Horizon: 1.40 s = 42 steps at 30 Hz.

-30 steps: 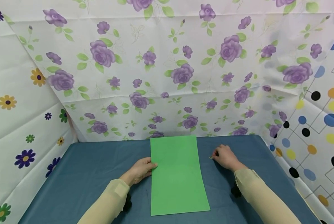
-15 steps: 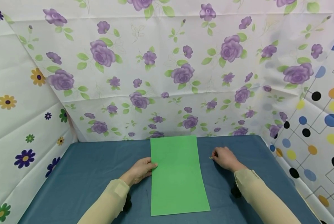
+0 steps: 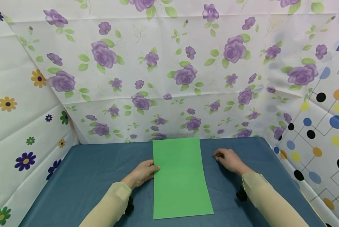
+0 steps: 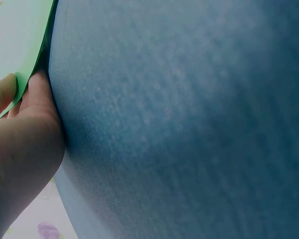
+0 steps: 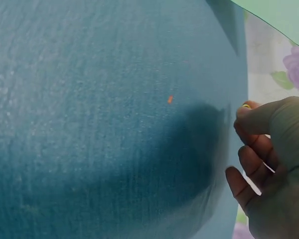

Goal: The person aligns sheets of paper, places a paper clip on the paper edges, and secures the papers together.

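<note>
A sheet of green paper [image 3: 178, 179] stands lengthwise over the blue cloth in the head view. My left hand [image 3: 141, 173] pinches its left edge, thumb on the front and fingers behind, which the left wrist view confirms. To the right of the sheet and apart from it, my right hand [image 3: 229, 160] holds a tiny yellow paper clip [image 3: 216, 157] between thumb and index finger. In the right wrist view only a bit of the paper clip [image 5: 246, 106] shows past the thumb, and the other fingers are loosely curled.
A blue cloth [image 3: 101, 173] covers the table. A purple-flowered sheet [image 3: 169, 78] hangs behind it, with patterned sheets at both sides. A small orange speck [image 5: 170, 99] lies on the cloth in the right wrist view.
The yellow paper clip has turned in my right fingertips, from pointing left to tipping down close against them. The right wrist shifted slightly right. The left hand and green paper stay put.
</note>
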Motion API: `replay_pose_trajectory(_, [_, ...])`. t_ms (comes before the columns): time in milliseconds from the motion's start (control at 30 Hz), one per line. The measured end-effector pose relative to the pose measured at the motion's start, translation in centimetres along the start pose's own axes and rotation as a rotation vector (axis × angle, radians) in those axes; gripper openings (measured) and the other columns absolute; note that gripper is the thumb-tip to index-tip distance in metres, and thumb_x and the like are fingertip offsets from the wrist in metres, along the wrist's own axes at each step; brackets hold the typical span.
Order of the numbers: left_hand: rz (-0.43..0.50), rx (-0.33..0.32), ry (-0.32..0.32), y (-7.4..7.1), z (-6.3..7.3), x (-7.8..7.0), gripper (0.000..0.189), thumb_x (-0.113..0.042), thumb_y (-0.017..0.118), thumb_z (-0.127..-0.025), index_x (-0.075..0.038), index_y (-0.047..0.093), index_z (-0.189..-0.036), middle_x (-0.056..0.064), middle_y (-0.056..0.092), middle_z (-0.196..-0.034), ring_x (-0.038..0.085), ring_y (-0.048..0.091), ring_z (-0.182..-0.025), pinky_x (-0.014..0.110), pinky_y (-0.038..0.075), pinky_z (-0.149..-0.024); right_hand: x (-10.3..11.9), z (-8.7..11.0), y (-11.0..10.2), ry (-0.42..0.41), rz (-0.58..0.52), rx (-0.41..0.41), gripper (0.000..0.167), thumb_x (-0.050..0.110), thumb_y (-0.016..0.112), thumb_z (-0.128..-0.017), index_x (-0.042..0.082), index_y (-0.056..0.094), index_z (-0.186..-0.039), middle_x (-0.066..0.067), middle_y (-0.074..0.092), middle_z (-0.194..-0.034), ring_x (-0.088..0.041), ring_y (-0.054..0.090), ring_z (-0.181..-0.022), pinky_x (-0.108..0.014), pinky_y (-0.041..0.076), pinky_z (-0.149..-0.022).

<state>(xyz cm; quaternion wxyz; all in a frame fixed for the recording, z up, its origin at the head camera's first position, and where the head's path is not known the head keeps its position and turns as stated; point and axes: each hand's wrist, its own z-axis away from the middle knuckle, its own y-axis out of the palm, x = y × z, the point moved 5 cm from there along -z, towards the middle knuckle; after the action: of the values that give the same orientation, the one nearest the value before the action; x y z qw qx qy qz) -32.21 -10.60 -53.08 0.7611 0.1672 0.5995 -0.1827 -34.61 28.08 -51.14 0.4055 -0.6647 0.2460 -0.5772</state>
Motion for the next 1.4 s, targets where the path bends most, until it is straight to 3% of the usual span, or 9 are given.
replay_pose_trajectory(167, [-0.001,0.000,0.002,-0.1,0.0,0.0,0.038,-0.010,0.051,-0.109,0.006,0.049,-0.144,0.015,0.065,-0.130,0.026,0.065,-0.114,0.040,0.055,-0.096,-0.2,0.2,-0.5,0.035,-0.160,0.006,0.021,0.003,0.056,-0.105,0.000,0.068,-0.121,-0.012,0.069,-0.111,-0.025,0.067,-0.100,-0.041,0.056,-0.080])
replay_pose_trajectory(433, [0.003,-0.002,-0.001,-0.1,0.0,0.1,0.038,-0.010,0.050,-0.109,0.006,0.049,-0.144,0.014,0.065,-0.129,0.026,0.065,-0.114,0.040,0.055,-0.096,-0.2,0.4,-0.7,0.110,-0.248,0.002,0.019,0.012,0.055,-0.107,0.000,0.062,-0.119,-0.011,0.065,-0.107,-0.025,0.061,-0.090,-0.037,0.050,-0.072])
replay_pose_trajectory(700, [-0.001,-0.013,-0.002,-0.1,-0.1,0.2,0.039,-0.010,0.051,-0.109,0.006,0.049,-0.145,0.013,0.065,-0.129,0.025,0.065,-0.115,0.040,0.055,-0.097,-0.3,0.2,-1.4,0.123,-0.392,-0.004,0.030,0.024,0.060,-0.107,-0.001,0.065,-0.124,-0.010,0.068,-0.111,-0.030,0.064,-0.105,-0.048,0.053,-0.090])
replay_pose_trajectory(867, [-0.001,-0.012,0.000,-0.2,0.0,0.2,0.038,-0.010,0.051,-0.109,0.006,0.049,-0.144,0.013,0.066,-0.129,0.024,0.066,-0.114,0.039,0.055,-0.097,0.2,0.1,-1.7,0.151,-0.437,0.012,0.035,0.029,0.061,-0.106,0.000,0.066,-0.124,-0.009,0.068,-0.113,-0.033,0.063,-0.111,-0.054,0.049,-0.099])
replay_pose_trajectory(1133, [-0.007,-0.009,0.006,0.0,0.1,0.1,0.040,-0.011,0.052,-0.109,0.006,0.049,-0.145,0.018,0.063,-0.132,0.027,0.065,-0.115,0.040,0.055,-0.097,1.2,-0.2,-1.9,0.193,-0.463,0.010,0.036,0.032,0.064,-0.104,0.003,0.067,-0.126,-0.009,0.067,-0.120,-0.036,0.060,-0.115,-0.055,0.049,-0.098])
replay_pose_trajectory(1400, [-0.012,-0.014,0.017,0.0,0.1,0.2,0.039,-0.011,0.053,-0.109,0.006,0.050,-0.143,0.016,0.065,-0.129,0.026,0.066,-0.113,0.040,0.055,-0.096,3.0,-0.8,-2.2,0.179,-0.491,0.017,0.030,0.036,0.064,-0.104,0.011,0.070,-0.120,-0.009,0.066,-0.123,-0.037,0.058,-0.121,-0.057,0.047,-0.102])
